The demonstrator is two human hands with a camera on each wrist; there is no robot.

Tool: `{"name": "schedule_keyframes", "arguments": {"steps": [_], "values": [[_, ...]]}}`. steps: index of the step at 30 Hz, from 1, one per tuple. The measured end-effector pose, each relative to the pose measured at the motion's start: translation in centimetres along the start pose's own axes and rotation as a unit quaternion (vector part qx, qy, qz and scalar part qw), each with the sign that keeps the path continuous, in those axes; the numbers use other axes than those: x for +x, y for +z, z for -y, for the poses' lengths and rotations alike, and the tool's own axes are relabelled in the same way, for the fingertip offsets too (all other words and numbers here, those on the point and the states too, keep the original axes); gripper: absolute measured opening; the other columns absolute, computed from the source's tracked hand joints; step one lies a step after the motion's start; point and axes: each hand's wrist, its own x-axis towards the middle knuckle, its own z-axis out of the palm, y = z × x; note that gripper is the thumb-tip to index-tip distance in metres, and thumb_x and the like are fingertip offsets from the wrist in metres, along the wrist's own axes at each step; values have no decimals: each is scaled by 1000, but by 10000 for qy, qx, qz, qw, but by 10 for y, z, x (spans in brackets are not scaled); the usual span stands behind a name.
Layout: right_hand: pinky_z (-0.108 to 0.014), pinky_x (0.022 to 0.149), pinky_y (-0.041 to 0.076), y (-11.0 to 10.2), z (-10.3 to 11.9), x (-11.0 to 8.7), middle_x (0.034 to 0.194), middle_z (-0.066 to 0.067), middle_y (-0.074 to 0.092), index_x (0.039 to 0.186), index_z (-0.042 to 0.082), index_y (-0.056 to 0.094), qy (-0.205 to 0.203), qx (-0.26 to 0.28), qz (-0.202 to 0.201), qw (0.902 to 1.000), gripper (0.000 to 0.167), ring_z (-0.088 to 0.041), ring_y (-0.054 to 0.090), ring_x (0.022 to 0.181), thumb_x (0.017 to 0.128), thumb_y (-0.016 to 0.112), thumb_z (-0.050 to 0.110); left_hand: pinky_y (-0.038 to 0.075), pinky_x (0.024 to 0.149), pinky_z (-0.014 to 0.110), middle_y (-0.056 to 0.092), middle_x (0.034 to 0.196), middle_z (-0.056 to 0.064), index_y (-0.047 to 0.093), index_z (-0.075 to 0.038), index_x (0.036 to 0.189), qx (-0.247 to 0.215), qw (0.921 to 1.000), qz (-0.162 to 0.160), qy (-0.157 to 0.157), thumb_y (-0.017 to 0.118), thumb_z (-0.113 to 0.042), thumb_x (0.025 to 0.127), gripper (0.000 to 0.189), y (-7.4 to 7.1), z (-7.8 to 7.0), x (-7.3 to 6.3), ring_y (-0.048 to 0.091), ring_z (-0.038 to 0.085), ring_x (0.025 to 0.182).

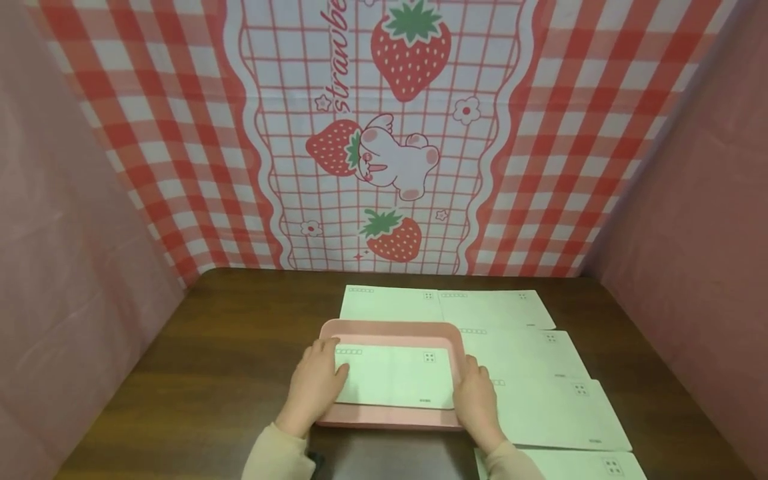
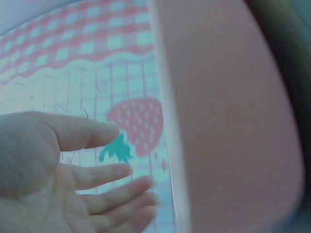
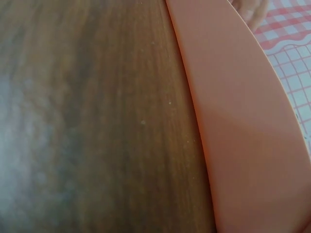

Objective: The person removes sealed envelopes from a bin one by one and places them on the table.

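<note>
A pink tray sits on the table in the head view, with a pale envelope lying flat in it. My left hand is over the tray's left side, its thumb above the envelope's left end. In the left wrist view, this hand's fingers are loosely extended and apart from the thumb, behind the tray's wall. My right hand holds the tray's right side, at the envelope's right end. The right wrist view shows the tray's front wall along the table; the right hand's hold is mostly hidden there.
Several similar envelopes overlap behind and to the right of the tray, one at the back, one at the right. Dark wood table extends to the left. A strawberry-print cloth hangs behind, with pink cloths at both sides.
</note>
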Motion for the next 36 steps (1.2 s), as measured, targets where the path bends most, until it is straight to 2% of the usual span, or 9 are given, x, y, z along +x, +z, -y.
{"name": "schedule_keyframes", "arguments": {"steps": [3, 5, 9, 14, 17, 21, 26, 30, 36], "values": [[-45, 72, 48, 2, 0, 0, 93, -26, 54, 124, -11, 41, -5, -33, -51, 10000, 38, -33, 57, 81, 88, 42, -2, 41, 88, 50, 53, 115, 26, 48, 9, 120, -438, 9961, 744, -188, 60, -17, 84, 47, 0, -7, 5, 51, 39, 106], [-45, 71, 48, 2, -1, -1, 93, -26, 54, 124, -11, 41, -41, -34, -88, 9999, 37, -32, 57, 80, 88, 42, -2, 40, 89, 49, 51, 117, 29, 45, 12, 121, -625, 9919, 1048, -366, 59, -17, 84, 50, 2, -8, 7, 51, 40, 107], [-46, 69, 47, 1, 0, -2, 90, -27, 53, 122, -13, 42, -175, -14, -181, 9997, 37, -34, 57, 77, 86, 43, -4, 38, 92, 49, 44, 124, 33, 38, 17, 124, -1082, 9811, 1383, -819, 58, -18, 84, 57, 8, -5, 13, 47, 41, 113], [-46, 67, 47, 1, 1, -2, 89, -27, 53, 120, -13, 43, -254, -22, -252, 9994, 37, -35, 57, 76, 85, 44, -4, 30, 100, 50, 33, 132, 37, 28, 18, 130, -2077, 9549, 1626, -1362, 55, -19, 86, 64, 14, -2, 20, 33, 43, 125], [-45, 68, 48, 1, 0, -2, 90, -26, 53, 121, -12, 43, -215, -51, -220, 9995, 37, -34, 57, 77, 85, 44, -4, 27, 102, 50, 29, 135, 36, 26, 16, 132, -2215, 9473, 1694, -1578, 55, -20, 86, 65, 17, -2, 23, 27, 43, 129], [-45, 68, 48, 0, -1, -2, 91, -26, 53, 122, -13, 42, -165, -55, -171, 9997, 37, -34, 57, 77, 86, 43, -3, 29, 100, 50, 33, 134, 35, 30, 17, 129, -1677, 9617, 1631, -1427, 60, -19, 82, 66, 22, -4, 23, 29, 44, 127], [-45, 69, 49, 0, -1, -2, 91, -26, 53, 124, -12, 40, -70, -67, -80, 9999, 39, -32, 58, 77, 86, 44, -4, 37, 91, 50, 41, 119, 36, 44, 17, 115, -275, 9857, 1439, -830, 70, -16, 72, 59, 29, -7, 18, 39, 46, 114], [-44, 70, 49, 1, -2, -2, 92, -26, 53, 124, -11, 40, -38, -71, -47, 10000, 40, -32, 58, 78, 85, 45, -5, 39, 87, 50, 41, 116, 37, 49, 14, 109, 743, 9861, 1398, -510, 70, -15, 68, 54, 32, -11, 14, 41, 46, 110], [-43, 68, 49, 3, -1, -1, 90, -24, 54, 124, -11, 40, -84, -45, -61, 9999, 39, -29, 58, 76, 86, 45, -3, 34, 91, 54, 39, 118, 41, 46, 9, 109, 953, 9833, 1419, -624, 73, -17, 66, 57, 32, -16, 14, 37, 49, 114]]}}
